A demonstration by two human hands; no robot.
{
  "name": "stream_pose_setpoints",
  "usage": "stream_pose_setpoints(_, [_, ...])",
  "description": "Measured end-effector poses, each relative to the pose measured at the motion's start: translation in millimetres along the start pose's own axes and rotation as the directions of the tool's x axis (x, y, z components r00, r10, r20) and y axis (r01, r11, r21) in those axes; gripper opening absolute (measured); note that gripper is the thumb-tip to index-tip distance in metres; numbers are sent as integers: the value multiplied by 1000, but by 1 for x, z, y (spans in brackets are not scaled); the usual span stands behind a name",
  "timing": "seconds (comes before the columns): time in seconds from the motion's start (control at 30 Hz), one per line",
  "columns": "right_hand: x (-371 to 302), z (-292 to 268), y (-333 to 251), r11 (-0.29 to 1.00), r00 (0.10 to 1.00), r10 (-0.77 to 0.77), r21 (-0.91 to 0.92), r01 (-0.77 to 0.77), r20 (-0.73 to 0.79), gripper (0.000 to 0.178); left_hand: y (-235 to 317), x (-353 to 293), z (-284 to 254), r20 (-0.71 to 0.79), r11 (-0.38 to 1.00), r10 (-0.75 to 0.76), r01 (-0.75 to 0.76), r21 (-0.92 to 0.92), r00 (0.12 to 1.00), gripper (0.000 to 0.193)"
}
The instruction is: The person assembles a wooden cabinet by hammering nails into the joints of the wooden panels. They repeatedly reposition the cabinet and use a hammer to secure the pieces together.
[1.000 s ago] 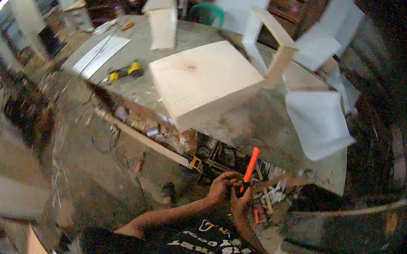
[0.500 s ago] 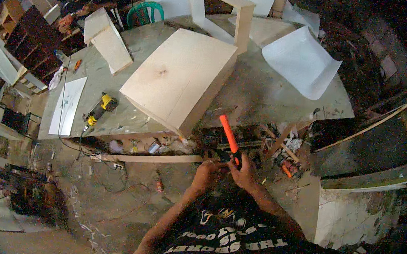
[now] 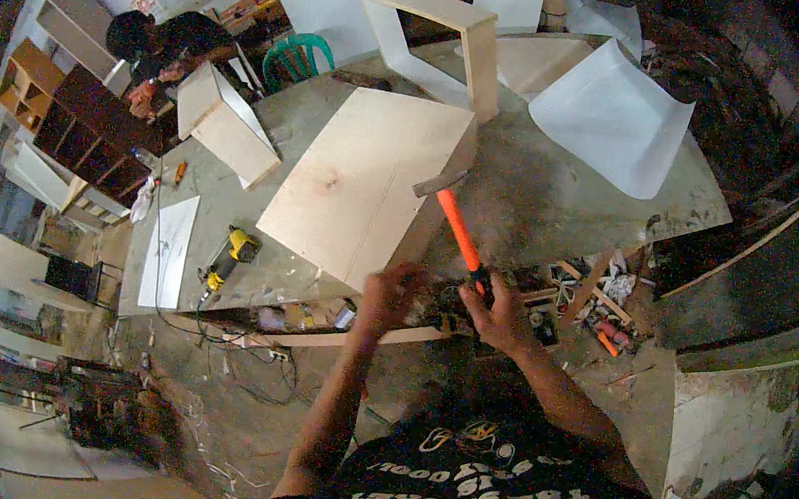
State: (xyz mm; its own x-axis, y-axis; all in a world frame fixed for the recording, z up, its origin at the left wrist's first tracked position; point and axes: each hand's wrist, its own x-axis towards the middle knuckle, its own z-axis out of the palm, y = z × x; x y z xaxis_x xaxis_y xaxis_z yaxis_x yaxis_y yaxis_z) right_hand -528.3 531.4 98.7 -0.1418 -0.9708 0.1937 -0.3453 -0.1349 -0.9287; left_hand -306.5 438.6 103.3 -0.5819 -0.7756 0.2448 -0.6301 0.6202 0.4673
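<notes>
My right hand (image 3: 500, 317) is closed around the dark grip of a hammer (image 3: 459, 229) with an orange handle. The hammer's metal head is up, in front of the right side of a pale wooden box (image 3: 358, 181) on the workbench. At the box's near right corner is my left hand (image 3: 388, 299). Its fingers are curled together and a little blurred, and anything between them is too small to make out. The box's broad flat panel faces up, with a dark knot in it.
A yellow and black power tool (image 3: 233, 258) with a cord lies on the workbench (image 3: 580, 226), beside a white sheet (image 3: 168, 253). An open wooden frame (image 3: 481, 57) and a curled white sheet (image 3: 617, 117) lie farther back. Another person (image 3: 182, 42) works at the far left.
My hands have moved apart: the left went to the box's near corner, the right shifted slightly right with the hammer. The hammer's head now shows. The view has shifted too.
</notes>
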Motion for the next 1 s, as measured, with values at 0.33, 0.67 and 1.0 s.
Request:
stream_pose_setpoints(0.33, [-30, -15, 30, 970, 954, 231, -119, -211, 191, 38, -64, 36, -34, -26, 954, -222, 211, -213, 975, 32])
stream_pose_setpoints(0.67, [-16, 0, -14, 947, 980, -52, -301, 110, 193, 44, -93, 38, -20, -84, 993, 71, -62, 105, 994, 23])
stream_pose_setpoints(1.0, [3, -8, -57, 884, 982, -76, -443, 148, 175, 35, -91, 39, -20, -118, 999, 1, -7, -52, 993, 28])
